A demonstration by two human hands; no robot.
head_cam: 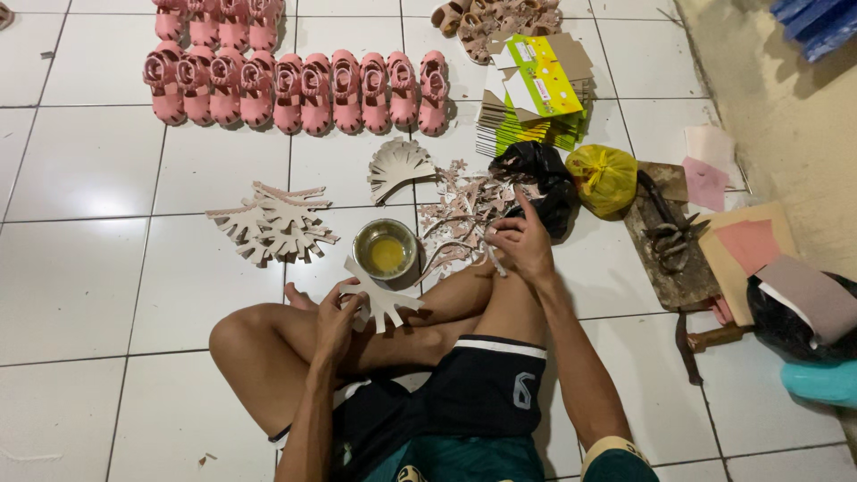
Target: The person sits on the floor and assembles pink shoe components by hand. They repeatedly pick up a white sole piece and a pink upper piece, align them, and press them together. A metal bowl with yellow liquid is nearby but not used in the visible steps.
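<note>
A white tiled floor [89, 170] carries pink sandals [303, 89] along the top, cutouts [272, 223] at centre left, a glue tin [386, 250] mid-frame, and boxes [536, 89] upper right.

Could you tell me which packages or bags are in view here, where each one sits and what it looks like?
Flat cartons: stacked on the floor at top centre, green and yellow with brown card backs.
Yellow plastic bag: right of centre, tied shut, rounded.
Black plastic bag: left of the yellow one, crumpled, just beyond the right hand.
</note>
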